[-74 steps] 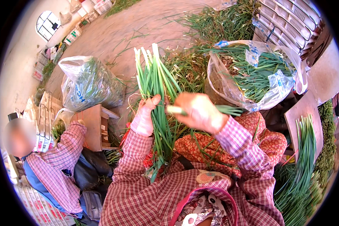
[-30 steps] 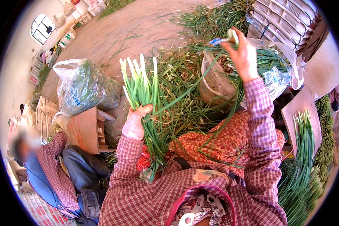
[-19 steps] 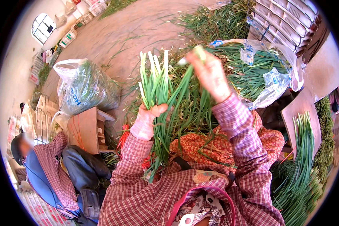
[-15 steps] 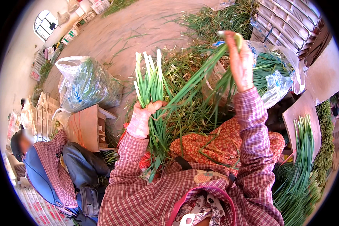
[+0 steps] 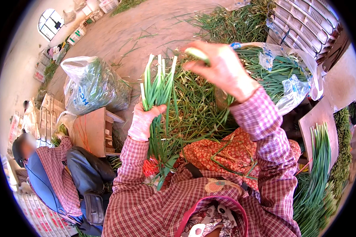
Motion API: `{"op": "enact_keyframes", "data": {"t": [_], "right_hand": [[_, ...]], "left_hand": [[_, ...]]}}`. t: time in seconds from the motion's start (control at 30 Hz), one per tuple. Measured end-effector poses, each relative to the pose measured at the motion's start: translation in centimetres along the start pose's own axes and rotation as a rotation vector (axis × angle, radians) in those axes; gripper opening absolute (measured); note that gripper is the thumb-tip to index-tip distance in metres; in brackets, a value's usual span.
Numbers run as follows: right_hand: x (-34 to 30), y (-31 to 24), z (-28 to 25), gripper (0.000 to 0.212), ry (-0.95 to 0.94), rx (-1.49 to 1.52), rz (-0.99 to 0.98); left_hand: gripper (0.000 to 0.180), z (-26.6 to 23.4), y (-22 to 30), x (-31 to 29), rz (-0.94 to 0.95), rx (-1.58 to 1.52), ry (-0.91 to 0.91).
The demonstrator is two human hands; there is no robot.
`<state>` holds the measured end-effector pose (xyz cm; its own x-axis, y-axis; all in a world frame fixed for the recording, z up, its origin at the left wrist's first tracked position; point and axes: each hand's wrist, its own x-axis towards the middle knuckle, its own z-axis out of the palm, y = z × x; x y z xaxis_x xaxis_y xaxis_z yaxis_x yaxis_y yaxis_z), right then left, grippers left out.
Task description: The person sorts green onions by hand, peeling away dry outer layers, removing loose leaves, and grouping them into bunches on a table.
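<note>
My left hand (image 5: 147, 117) is closed round a bunch of green onions (image 5: 160, 81), held upright with the white stem ends at the top. Their green leaves hang below my fist toward my lap. To the right and farther off, my right hand (image 5: 225, 69) pinches a pale, thick stalk end (image 5: 197, 53) between thumb and fingers. The hand hides most of this stalk, and some green leaves show below the wrist. A heap of loose, partly yellowed leaves (image 5: 194, 106) lies beneath both hands.
An open plastic bag of green stalks (image 5: 275, 75) stands at the right. A full clear bag (image 5: 97, 87) and a wooden box (image 5: 90, 132) are at left, near a seated co-worker (image 5: 51, 173). Trimmed green onions (image 5: 321, 148) lie by a board (image 5: 309, 123). Crates (image 5: 304, 25) are stacked behind.
My right hand has moved left toward the bunch and slightly down, turning with the stalk; its long leaves no longer stretch across to my left hand. My left hand still holds the bunch.
</note>
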<state>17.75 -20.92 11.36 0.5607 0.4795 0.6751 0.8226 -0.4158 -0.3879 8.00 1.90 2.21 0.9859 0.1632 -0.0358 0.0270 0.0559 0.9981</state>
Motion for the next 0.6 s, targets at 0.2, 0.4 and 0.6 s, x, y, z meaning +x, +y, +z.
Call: {"op": "enact_keyframes", "data": {"t": [0.2,0.4,0.6], "right_hand": [[0.1,0.0,2.8,0.026,-0.095,-0.231,-0.02],[-0.3,0.0,2.7,0.021,-0.099,-0.156,-0.075],[-0.5,-0.2,3.5,0.02,-0.108,-0.237,-0.102]], "left_hand": [[0.032,0.5,0.7,-0.9,-0.039,0.097,-0.086],[0.033,0.4,1.0,-1.3,-0.084,0.041,-0.103],[0.034,0.7,1.4,-1.4,-0.066,0.081,-0.135]]}}
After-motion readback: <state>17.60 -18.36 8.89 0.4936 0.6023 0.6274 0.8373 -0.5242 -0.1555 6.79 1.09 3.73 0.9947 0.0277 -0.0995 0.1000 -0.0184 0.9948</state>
